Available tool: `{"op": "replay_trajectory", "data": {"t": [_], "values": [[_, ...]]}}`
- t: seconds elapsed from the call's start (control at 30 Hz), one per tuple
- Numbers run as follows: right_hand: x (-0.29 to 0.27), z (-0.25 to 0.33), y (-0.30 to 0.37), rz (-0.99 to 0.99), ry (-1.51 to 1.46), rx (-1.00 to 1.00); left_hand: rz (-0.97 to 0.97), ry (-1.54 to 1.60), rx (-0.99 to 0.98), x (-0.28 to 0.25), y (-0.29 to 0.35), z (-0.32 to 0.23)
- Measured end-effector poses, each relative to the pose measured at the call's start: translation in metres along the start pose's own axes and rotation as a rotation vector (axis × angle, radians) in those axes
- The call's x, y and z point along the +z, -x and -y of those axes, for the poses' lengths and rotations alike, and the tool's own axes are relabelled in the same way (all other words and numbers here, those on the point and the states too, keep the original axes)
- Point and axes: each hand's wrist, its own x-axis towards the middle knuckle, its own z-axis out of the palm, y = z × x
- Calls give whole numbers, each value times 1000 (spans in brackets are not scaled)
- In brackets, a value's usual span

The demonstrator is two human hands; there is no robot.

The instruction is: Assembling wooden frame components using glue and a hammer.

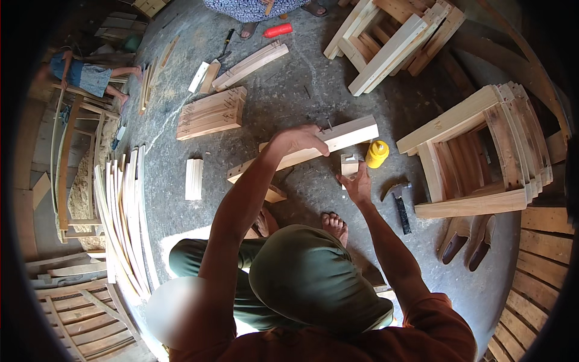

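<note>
My left hand is closed over a long pale wooden plank lying at a slant on the floor in front of me. Nails stand up from the plank beside my fingers. With my right hand I grip a short wooden piece by its end, just on the near side of the plank; a white patch shows on its face. Whether this piece touches the plank, I cannot tell. A yellow bottle stands right of that hand. Nearer to me lies a claw hammer with a black handle.
Stacked wooden frames stand at right, more frames at far right. Boards with nails lie far left, near a short block and long strips. Slippers lie at right. Two other people are nearby.
</note>
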Motion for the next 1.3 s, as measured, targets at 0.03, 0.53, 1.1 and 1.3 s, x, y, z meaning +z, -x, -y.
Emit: {"op": "replay_trajectory", "data": {"t": [0.03, 0.53, 1.1, 1.3], "values": [[1, 0, 0, 6, -21, 13, 32, 40, -15, 0, 0, 3], [7, 1, -8, -4, -23, -106, 340, 355, 275, 17, -17, 13], [13, -6, -12, 10, -6, -92, 237, 285, 240, 5, 10, -4], [19, -14, -12, 37, 159, -280, 264, 98, 299, 19, -4, 1]]}}
